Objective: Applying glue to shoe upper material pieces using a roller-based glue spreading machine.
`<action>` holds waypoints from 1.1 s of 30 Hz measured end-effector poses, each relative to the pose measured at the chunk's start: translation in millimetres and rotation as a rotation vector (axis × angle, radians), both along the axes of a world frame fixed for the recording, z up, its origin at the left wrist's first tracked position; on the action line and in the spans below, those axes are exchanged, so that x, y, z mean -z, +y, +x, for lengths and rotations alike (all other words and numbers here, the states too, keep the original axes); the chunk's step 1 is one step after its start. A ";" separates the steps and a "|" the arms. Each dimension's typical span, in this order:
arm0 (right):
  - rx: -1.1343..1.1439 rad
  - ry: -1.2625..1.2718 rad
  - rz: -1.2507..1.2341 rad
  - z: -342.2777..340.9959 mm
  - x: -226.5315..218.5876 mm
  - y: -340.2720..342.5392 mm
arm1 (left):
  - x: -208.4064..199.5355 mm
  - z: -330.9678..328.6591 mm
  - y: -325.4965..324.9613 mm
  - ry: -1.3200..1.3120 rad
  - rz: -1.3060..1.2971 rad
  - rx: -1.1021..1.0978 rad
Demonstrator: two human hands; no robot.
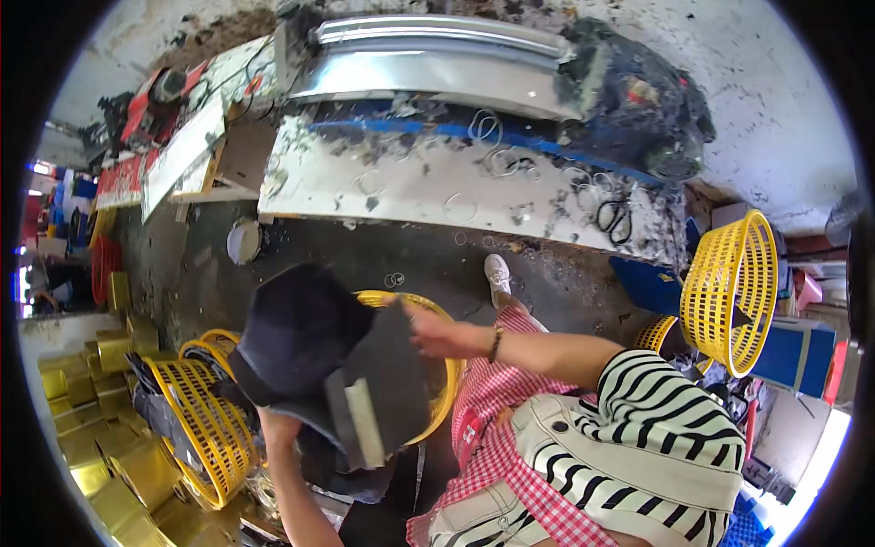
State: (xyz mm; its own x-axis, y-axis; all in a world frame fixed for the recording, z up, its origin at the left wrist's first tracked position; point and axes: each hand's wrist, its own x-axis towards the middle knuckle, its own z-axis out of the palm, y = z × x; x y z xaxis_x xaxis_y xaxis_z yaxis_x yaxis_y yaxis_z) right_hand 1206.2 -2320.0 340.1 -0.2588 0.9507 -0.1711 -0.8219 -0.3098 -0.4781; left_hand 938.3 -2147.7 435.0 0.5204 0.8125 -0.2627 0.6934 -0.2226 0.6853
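Note:
A dark bundle (305,319), black and rounded on top like soft cloth or sheeting, is held up in front of me. My left hand (279,427) grips it from below at its left side, with most of the fingers hidden behind it. On its right side hangs a flat dark grey sheet (394,374) with a pale strip (365,424) along it. My right hand (445,334) is curled at the sheet's upper right edge, fingertips slightly blurred. Behind the bundle stands a yellow plastic basket (448,387), mostly covered by it.
More yellow baskets (202,428) with dark pieces stand at left, beside stacked gold boxes (137,469). A tall yellow basket (729,292) leans at right near a blue box (795,356). Ahead, a white worktable (410,187) carries a roller machine (437,73), scissors (614,221) and loose rings.

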 end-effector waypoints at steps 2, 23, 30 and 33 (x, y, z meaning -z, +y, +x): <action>0.145 0.080 0.045 46.3 -29.7 -34.6 | -49.3 85.9 -26.9 -0.093 0.000 0.093; 0.309 -1.201 -0.220 340.9 -139.9 -209.9 | -38.9 438.7 -120.5 0.062 0.132 0.877; 0.413 -1.840 -0.230 342.2 -182.0 -193.5 | -8.4 442.0 -105.0 0.063 0.011 0.906; 0.510 -1.866 -0.249 333.3 -212.9 -176.0 | -1.0 433.0 -97.5 -0.044 0.059 0.861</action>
State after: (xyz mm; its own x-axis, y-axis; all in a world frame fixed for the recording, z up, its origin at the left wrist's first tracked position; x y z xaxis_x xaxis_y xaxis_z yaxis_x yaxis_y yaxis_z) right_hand 1539.4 -2496.1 553.1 0.6242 0.7810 0.0183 0.5618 -0.4325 -0.7052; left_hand 1371.3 -2245.2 436.0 0.9700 0.1423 -0.1972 0.2399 -0.6945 0.6784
